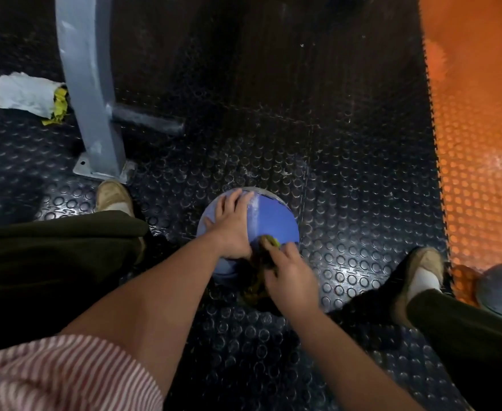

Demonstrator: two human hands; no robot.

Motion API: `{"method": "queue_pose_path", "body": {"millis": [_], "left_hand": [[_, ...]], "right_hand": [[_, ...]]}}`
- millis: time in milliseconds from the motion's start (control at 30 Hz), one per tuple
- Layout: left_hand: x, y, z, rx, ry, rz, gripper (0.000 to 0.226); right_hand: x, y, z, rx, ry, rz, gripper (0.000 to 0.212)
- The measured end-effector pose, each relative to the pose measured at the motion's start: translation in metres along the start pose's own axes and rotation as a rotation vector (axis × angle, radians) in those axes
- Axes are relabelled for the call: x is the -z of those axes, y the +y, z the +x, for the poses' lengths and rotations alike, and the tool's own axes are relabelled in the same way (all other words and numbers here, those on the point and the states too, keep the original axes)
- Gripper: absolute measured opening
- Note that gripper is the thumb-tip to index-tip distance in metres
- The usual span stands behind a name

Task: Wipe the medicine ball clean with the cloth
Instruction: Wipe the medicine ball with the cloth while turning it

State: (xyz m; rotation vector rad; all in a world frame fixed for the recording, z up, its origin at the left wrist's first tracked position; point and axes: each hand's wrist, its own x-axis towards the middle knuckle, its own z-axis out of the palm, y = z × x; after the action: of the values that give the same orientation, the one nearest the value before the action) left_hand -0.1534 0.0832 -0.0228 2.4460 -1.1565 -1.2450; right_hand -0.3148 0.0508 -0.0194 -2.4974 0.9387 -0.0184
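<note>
The blue medicine ball (pixel 273 221) sits on the studded floor mat (pixel 347 203) under both hands. The left hand (pixel 232 229) lies spread flat over its top, fingers straight. Just beside it, the right hand (pixel 291 274) grips the cloth (pixel 269 243) against the ball's near side.

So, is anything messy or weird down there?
Yes. A crumpled white wrapper with yellow scraps spilling out lies on the floor left of the grey post, like litter. The ball has a pale, scuffed strip along its seam, beside the left hand.
</note>
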Motion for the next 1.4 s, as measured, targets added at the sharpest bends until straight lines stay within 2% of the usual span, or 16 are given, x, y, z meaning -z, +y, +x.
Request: {"method": "queue_pose_path", "body": {"millis": [67, 133, 300, 500, 600, 767, 900, 967, 1133, 1300, 1400], "left_hand": [[-0.003, 0.0, 0.0, -0.023, 0.023, 0.008, 0.128], [-0.007, -0.001, -0.002, -0.032, 0.059, 0.005, 0.129], [-0.018, -0.008, -0.005, -0.015, 0.121, -0.033, 0.127], [-0.017, -0.016, 0.003, -0.005, 0.082, 0.092, 0.135], [-0.017, -0.019, 0.005, -0.013, 0.101, 0.068, 0.132], [-0.015, -0.012, 0.0, -0.029, 0.132, -0.006, 0.119], [-0.005, -0.004, 0.003, -0.023, 0.067, -0.011, 0.13], [-0.005, -0.004, 0.002, -0.03, 0.051, 0.008, 0.137], [-0.007, -0.005, 0.002, -0.02, 0.071, 0.006, 0.135], [-0.014, -0.01, 0.005, 0.017, 0.11, 0.012, 0.12], [-0.01, -0.009, 0.004, 0.017, 0.086, -0.009, 0.12]], "right_hand": [[-0.006, 0.006, -0.013, 0.019, 0.0, -0.022, 0.052], [-0.001, 0.008, -0.01, 0.018, 0.019, 0.02, 0.048], [0.029, 0.002, 0.04, -0.157, 0.038, 0.114, 0.036], [0.039, -0.019, 0.116, -0.16, -0.182, -0.018, 0.017], [0.035, -0.023, 0.111, -0.148, -0.186, -0.083, 0.026], [0.019, -0.015, 0.048, -0.041, -0.04, -0.067, 0.044], [-0.008, -0.003, -0.014, -0.014, -0.029, 0.01, 0.055], [-0.015, 0.003, -0.026, -0.073, -0.037, 0.044, 0.053], [0.005, -0.001, 0.002, -0.11, 0.036, 0.057, 0.047], [0.021, -0.015, 0.06, -0.121, -0.051, 0.003, 0.045], [0.02, -0.015, 0.052, -0.152, -0.068, 0.057, 0.045]]}}
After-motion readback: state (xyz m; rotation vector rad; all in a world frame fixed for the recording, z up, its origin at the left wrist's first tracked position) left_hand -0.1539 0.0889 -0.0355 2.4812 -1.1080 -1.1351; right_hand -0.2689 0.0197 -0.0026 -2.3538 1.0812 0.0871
